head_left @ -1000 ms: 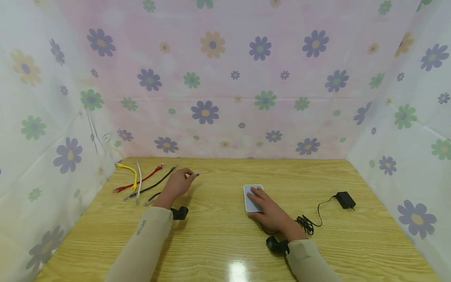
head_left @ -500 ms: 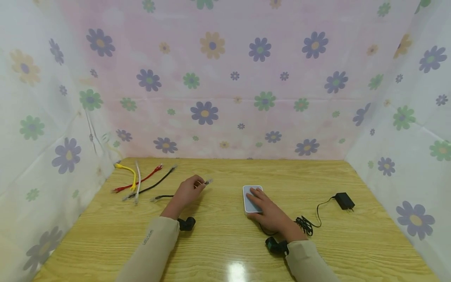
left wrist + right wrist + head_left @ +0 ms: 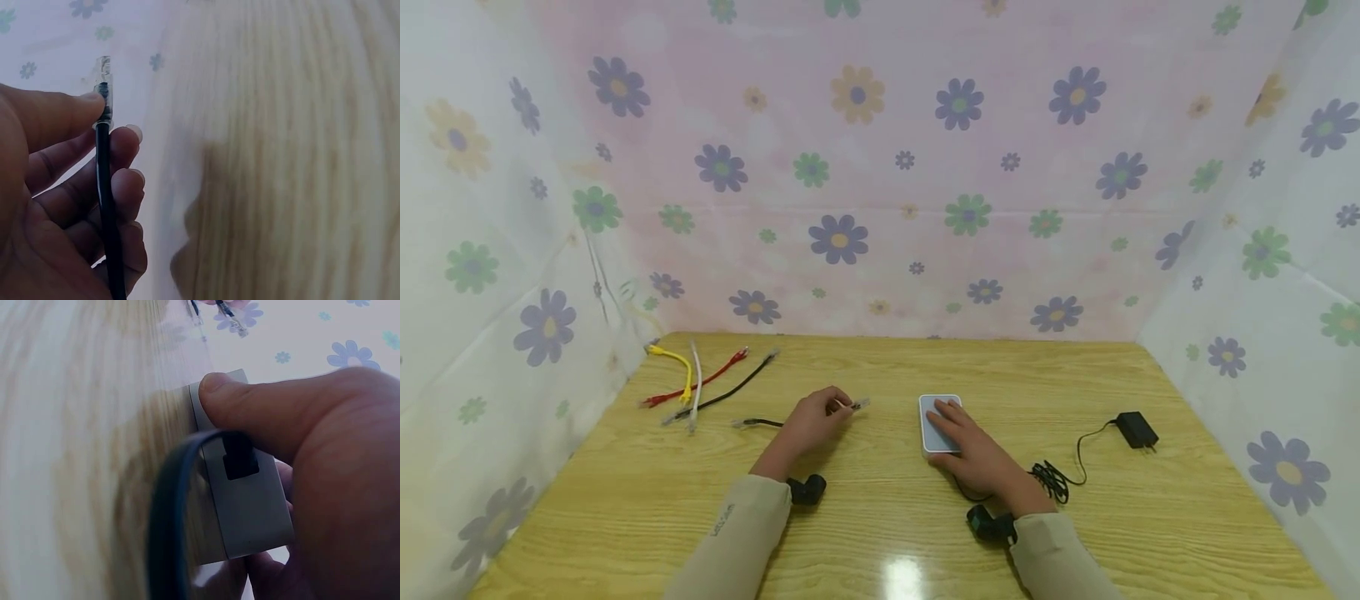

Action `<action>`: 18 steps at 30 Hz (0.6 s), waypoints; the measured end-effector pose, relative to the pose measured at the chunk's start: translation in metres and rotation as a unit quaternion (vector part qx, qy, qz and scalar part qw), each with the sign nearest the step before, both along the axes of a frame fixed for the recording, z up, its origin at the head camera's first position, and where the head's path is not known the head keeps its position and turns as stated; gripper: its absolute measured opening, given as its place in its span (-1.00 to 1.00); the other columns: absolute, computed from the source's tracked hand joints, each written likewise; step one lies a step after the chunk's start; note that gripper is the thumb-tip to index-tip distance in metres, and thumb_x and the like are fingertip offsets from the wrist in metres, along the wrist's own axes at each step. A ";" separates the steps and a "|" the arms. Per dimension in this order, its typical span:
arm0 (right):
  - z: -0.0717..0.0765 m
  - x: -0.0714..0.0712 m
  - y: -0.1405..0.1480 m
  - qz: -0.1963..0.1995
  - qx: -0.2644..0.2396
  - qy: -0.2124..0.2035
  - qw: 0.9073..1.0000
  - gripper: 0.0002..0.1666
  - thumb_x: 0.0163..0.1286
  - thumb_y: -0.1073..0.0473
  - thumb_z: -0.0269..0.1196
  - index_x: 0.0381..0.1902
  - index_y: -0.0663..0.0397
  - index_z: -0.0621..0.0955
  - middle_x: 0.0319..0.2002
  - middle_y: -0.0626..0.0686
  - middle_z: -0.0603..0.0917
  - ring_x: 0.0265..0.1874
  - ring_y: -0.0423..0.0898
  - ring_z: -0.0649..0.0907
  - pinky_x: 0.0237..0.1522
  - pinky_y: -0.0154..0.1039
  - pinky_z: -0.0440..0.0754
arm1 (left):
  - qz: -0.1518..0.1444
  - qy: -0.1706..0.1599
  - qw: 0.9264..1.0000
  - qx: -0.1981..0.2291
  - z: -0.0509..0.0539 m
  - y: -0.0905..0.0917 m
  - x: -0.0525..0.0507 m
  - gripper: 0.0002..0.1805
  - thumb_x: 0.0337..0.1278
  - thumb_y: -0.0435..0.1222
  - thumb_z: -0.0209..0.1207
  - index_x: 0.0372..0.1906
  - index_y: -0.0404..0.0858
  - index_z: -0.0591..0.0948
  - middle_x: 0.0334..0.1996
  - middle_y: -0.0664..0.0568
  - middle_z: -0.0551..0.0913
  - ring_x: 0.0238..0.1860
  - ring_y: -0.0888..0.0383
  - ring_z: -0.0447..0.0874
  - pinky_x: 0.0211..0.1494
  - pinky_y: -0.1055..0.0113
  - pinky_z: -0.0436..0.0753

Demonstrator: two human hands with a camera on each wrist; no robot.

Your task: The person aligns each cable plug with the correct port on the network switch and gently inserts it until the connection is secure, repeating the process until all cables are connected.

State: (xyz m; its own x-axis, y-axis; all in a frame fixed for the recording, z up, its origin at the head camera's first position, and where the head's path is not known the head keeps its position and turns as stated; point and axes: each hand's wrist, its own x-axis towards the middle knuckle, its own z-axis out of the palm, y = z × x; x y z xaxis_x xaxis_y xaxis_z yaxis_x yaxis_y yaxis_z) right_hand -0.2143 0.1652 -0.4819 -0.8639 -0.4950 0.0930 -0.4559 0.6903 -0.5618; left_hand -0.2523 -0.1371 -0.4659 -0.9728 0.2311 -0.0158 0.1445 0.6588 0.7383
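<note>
1. The left hand (image 3: 818, 419), its thumb and forefinger closed in a pinch and its other fingers loosely curled, holds a short, round black cable (image 3: 102, 150) just at its clear plastic plug (image 3: 106, 94); the plug points toward 12 o'clock in the left wrist view; the cable's far end shows at 9 o'clock from the hand.

2. The right hand (image 3: 977, 450) holds a flat, rounded, grey-topped box with a white rim (image 3: 932, 435); the fingers spread over its top, the thumb presses one side; the box rests on the tabletop at 3 o'clock from the left hand, well apart from the plug.

3. A black connector (image 3: 240, 464) sits in the box's side; a thin black lead, coiled (image 3: 1049, 481) at 4 o'clock from the box, runs to a black block-shaped power adapter (image 3: 1135, 429) farther out, at 3 o'clock.

4. Between 9 and 10 o'clock from the left hand lie a yellow cable (image 3: 682, 362), a white cable (image 3: 697, 375), a red cable (image 3: 718, 374) and a longer black cable (image 3: 741, 387), partly crossing; the tabletop (image 3: 865, 508) is wood-grained; flower-printed cloth (image 3: 880, 187) rises at 12 o'clock.
</note>
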 end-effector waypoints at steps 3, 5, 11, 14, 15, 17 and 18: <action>0.000 0.001 0.001 -0.002 0.000 0.003 1.000 -0.19 0.39 -0.10 0.22 0.50 -0.05 0.23 0.54 0.11 0.05 0.53 0.21 -0.04 0.38 0.25 0.22 | -0.010 -0.005 1.000 0.000 -0.001 0.004 0.001 -0.82 0.35 -0.15 0.14 -0.06 -0.10 0.60 -0.26 0.07 0.64 -0.32 0.21 0.57 -0.23 0.24 0.56; 0.000 0.001 0.001 -0.002 -0.001 0.003 1.000 -0.19 0.39 -0.10 0.22 0.49 -0.05 0.23 0.54 0.10 0.05 0.53 0.21 -0.04 0.38 0.25 0.21 | -0.017 -0.010 1.000 -0.002 -0.002 0.007 0.001 -0.82 0.34 -0.14 0.15 -0.07 -0.10 0.60 -0.28 0.07 0.64 -0.34 0.21 0.56 -0.27 0.27 0.55; -0.001 0.002 0.002 0.002 -0.006 0.000 1.000 -0.19 0.39 -0.11 0.21 0.50 -0.04 0.22 0.54 0.10 0.05 0.53 0.22 -0.05 0.38 0.26 0.21 | -0.031 -0.019 0.999 -0.001 -0.001 0.013 0.006 -0.81 0.31 -0.11 0.18 -0.09 -0.08 0.60 -0.29 0.07 0.62 -0.38 0.20 0.53 -0.33 0.29 0.52; -0.002 0.001 0.001 0.001 -0.006 0.000 1.000 -0.20 0.40 -0.10 0.20 0.50 -0.06 0.22 0.55 0.09 0.05 0.53 0.20 -0.05 0.38 0.26 0.22 | -0.033 -0.018 0.999 0.001 -0.001 0.016 0.007 -0.83 0.31 -0.12 0.18 -0.10 -0.07 0.60 -0.30 0.08 0.61 -0.38 0.19 0.52 -0.32 0.28 0.51; -0.002 0.000 0.001 0.002 -0.005 0.001 1.000 -0.20 0.40 -0.10 0.20 0.50 -0.06 0.21 0.55 0.08 0.05 0.53 0.20 -0.04 0.38 0.26 0.22 | -0.034 -0.018 0.999 0.001 -0.001 0.017 0.008 -0.84 0.31 -0.12 0.18 -0.11 -0.07 0.60 -0.31 0.08 0.60 -0.38 0.19 0.52 -0.31 0.28 0.51; -0.002 -0.001 0.001 0.002 -0.002 -0.001 1.000 -0.20 0.41 -0.10 0.20 0.51 -0.07 0.21 0.55 0.08 0.04 0.54 0.19 -0.05 0.38 0.25 0.22 | -0.034 -0.017 0.999 0.000 -0.001 0.020 0.009 -0.85 0.31 -0.13 0.18 -0.11 -0.06 0.60 -0.32 0.09 0.60 -0.38 0.18 0.51 -0.28 0.26 0.51; -0.001 -0.001 0.001 0.003 -0.001 0.000 1.000 -0.20 0.41 -0.10 0.20 0.51 -0.06 0.21 0.55 0.08 0.04 0.54 0.19 -0.05 0.38 0.25 0.23 | -0.035 -0.015 0.999 -0.001 -0.001 0.021 0.010 -0.86 0.31 -0.14 0.18 -0.12 -0.06 0.61 -0.33 0.10 0.59 -0.37 0.19 0.51 -0.27 0.26 0.51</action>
